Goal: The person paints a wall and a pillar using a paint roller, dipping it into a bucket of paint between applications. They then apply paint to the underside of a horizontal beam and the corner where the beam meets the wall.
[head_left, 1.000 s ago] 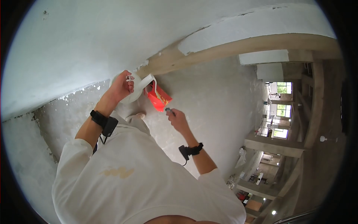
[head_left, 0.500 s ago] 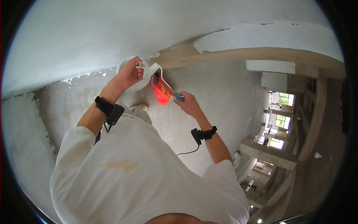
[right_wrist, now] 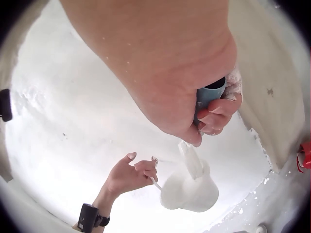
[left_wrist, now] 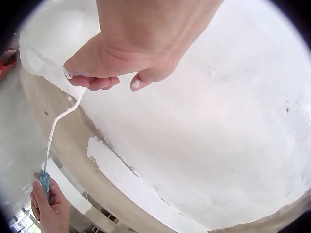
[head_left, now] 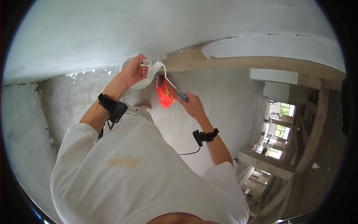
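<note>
My left hand (head_left: 137,71) grips the thin handle of a white bucket (head_left: 141,84), which hangs beside the wall. In the right wrist view the bucket (right_wrist: 201,195) is coated in white, with the left fingers curled at its handle. My right hand (head_left: 194,105) holds a paint roller by its blue grip (head_left: 183,97). The bent white rod (head_left: 169,80) runs from that grip to the roller's white sleeve (head_left: 157,66), which overlaps the bucket's rim. The right wrist view has the sleeve (right_wrist: 192,162) slanting over the bucket's mouth. White paint marks the fingers of both hands.
A red bag (head_left: 166,95) with yellow print stands on the grey floor (head_left: 220,97) below the roller. The whitish wall (head_left: 93,33) rises close in front, with a bare brown strip (head_left: 186,59) along it. A shoe (head_left: 143,108) shows beneath the bucket.
The right hand has risen and shifted right with the roller, its rod coming into fuller view. The left hand and bucket moved slightly up and right in the head view, which also turned a little.
</note>
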{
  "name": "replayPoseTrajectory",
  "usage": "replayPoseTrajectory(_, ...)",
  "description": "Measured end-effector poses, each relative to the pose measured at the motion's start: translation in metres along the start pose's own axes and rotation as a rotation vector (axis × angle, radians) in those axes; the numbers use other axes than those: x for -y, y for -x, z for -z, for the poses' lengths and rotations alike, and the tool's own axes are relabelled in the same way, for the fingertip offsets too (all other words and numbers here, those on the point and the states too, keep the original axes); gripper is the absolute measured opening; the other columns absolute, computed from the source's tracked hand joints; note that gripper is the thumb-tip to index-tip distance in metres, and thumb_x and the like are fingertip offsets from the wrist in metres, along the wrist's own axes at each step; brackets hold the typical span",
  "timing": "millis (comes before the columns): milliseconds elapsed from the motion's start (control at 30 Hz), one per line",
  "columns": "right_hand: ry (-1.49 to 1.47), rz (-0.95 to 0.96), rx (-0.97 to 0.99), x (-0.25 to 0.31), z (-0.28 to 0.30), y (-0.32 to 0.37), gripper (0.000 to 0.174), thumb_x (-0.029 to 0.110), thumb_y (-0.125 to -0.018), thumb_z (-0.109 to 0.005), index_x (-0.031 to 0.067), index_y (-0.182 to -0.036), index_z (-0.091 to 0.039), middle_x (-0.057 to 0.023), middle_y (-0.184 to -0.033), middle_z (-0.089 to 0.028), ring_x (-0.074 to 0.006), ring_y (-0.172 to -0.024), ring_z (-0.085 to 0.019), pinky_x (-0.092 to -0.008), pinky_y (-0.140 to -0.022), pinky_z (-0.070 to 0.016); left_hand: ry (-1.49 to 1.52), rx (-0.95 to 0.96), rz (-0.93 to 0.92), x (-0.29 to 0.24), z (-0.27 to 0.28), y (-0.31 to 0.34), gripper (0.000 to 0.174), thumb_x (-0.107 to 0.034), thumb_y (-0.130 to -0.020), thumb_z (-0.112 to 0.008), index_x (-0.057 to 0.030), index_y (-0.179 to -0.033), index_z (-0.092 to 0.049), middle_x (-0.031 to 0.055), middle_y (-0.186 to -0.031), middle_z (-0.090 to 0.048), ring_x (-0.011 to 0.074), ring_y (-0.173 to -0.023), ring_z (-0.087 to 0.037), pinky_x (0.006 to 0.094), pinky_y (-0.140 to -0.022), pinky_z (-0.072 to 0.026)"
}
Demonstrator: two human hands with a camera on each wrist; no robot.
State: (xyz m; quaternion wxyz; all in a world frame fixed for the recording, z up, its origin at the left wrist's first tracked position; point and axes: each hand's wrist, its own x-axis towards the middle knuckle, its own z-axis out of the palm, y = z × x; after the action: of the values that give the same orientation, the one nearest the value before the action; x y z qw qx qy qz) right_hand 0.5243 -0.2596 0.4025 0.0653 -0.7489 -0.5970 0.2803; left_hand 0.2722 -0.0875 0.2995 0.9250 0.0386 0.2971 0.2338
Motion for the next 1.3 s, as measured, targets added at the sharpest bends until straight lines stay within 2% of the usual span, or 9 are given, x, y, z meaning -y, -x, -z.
replayPoseTrajectory(67,0.002,-0.002,-0.012,-0.014,-0.011,0.000,0.029,0.028,-0.088,-0.068,0.0004,-0.094,-0.062,-0.0210,-0.074,-0.060,-0.0386,-0.068,-0.057,-0.0418,-0.064,-0.0467,0.010,0.019,-0.005,-0.001,0.000,-0.003,0.021,-0.029,-0.083,-0.058,-0.0089,-0.083,-0.054,-0.0034,-0.062,-0.037,0.0119,-0.056,-0.037,0.0282,-0.059,-0.0362)
replayPoseTrajectory(133,-0.162,-0.013,-0.052,-0.039,-0.027,0.003,0.032,0.032,-0.096,-0.062,0.0021,-0.086,-0.060,-0.0045,-0.062,-0.054,-0.0131,-0.049,-0.045,-0.0288,-0.048,-0.0384,0.058,-0.008,-0.004,-0.002,0.007,-0.005,0.021,-0.030,-0.084,-0.058,-0.0091,-0.083,-0.054,-0.0032,-0.062,-0.038,0.0118,-0.056,-0.038,0.0274,-0.058,-0.0365)
replayPoseTrajectory(167,-0.149,-0.010,-0.066,-0.038,-0.027,0.008,0.032,0.032,-0.096,-0.062,0.0021,-0.086,-0.060,-0.0045,-0.062,-0.054,-0.0131,-0.049,-0.045,-0.0288,-0.048,-0.0384,0.059,0.004,-0.011,-0.002,0.013,-0.007,0.024,-0.033,-0.083,-0.061,-0.0103,-0.083,-0.053,-0.0030,-0.062,-0.039,0.0118,-0.057,-0.039,0.0278,-0.057,-0.0359)
replayPoseTrajectory(233,-0.631,-0.323,-0.106,-0.032,-0.025,0.016,0.033,0.033,-0.100,-0.056,0.0045,-0.082,-0.057,0.0024,-0.060,-0.049,-0.0050,-0.045,-0.040,-0.0223,-0.042,-0.0318,0.061,0.008,-0.010,-0.001,0.017,-0.008,0.024,-0.033,-0.083,-0.061,-0.0105,-0.083,-0.053,-0.0032,-0.062,-0.039,0.0117,-0.057,-0.039,0.0278,-0.057,-0.0360)
replayPoseTrajectory(333,-0.819,-0.328,-0.258,-0.023,-0.015,0.022,0.032,0.030,-0.102,-0.053,0.0055,-0.082,-0.055,0.0027,-0.059,-0.047,-0.0048,-0.043,-0.039,-0.0208,-0.039,-0.0306,0.049,-0.006,-0.011,-0.001,0.017,-0.006,0.023,-0.033,-0.083,-0.060,-0.0109,-0.083,-0.053,-0.0034,-0.061,-0.039,0.0119,-0.056,-0.039,0.0282,-0.057,-0.0360)
replayPoseTrajectory(667,-0.771,-0.288,-0.577,-0.020,0.038,-0.007,0.028,0.029,-0.102,-0.052,0.0058,-0.087,-0.054,0.0024,-0.063,-0.047,-0.0043,-0.045,-0.040,-0.0210,-0.038,-0.0296,0.042,-0.090,0.004,0.001,0.021,-0.004,0.020,-0.030,-0.082,-0.058,-0.0107,-0.084,-0.052,-0.0034,-0.061,-0.038,0.0120,-0.053,-0.038,0.0273,-0.055,-0.0361)
replayPoseTrajectory(1000,-1.032,-0.199,-0.886,-0.004,-0.048,-0.103,0.024,0.027,-0.104,-0.046,0.0092,-0.089,-0.043,0.0016,-0.069,-0.042,-0.0069,-0.052,-0.037,-0.0226,-0.043,-0.0310,0.098,-0.127,-0.001,0.009,0.032,0.006,0.020,-0.030,-0.085,-0.055,-0.0106,-0.084,-0.052,-0.0026,-0.061,-0.037,0.0125,-0.054,-0.036,0.0285,-0.056,-0.0351)
replayPoseTrajectory(1067,-1.092,-0.176,-0.996,-0.009,-0.073,-0.123,0.023,0.024,-0.104,-0.045,0.0025,-0.095,-0.045,-0.0038,-0.076,-0.049,-0.0101,-0.061,-0.046,-0.0269,-0.051,-0.0406,0.092,-0.128,-0.014,0.014,0.040,0.017,0.021,-0.031,-0.085,-0.055,-0.0105,-0.085,-0.052,-0.0027,-0.061,-0.037,0.0123,-0.054,-0.036,0.0283,-0.056,-0.0353)
replayPoseTrajectory(1300,-1.378,-0.154,-0.970,0.006,-0.088,-0.179,0.023,0.025,-0.106,-0.039,0.0070,-0.093,-0.036,0.0006,-0.075,-0.040,-0.0090,-0.058,-0.038,-0.0236,-0.051,-0.0353,0.010,-0.150,-0.052,0.021,0.046,0.035,0.018,-0.029,-0.089,-0.052,-0.0109,-0.091,-0.054,-0.0042,-0.064,-0.035,0.0102,-0.060,-0.034,0.0254,-0.061,-0.0321)
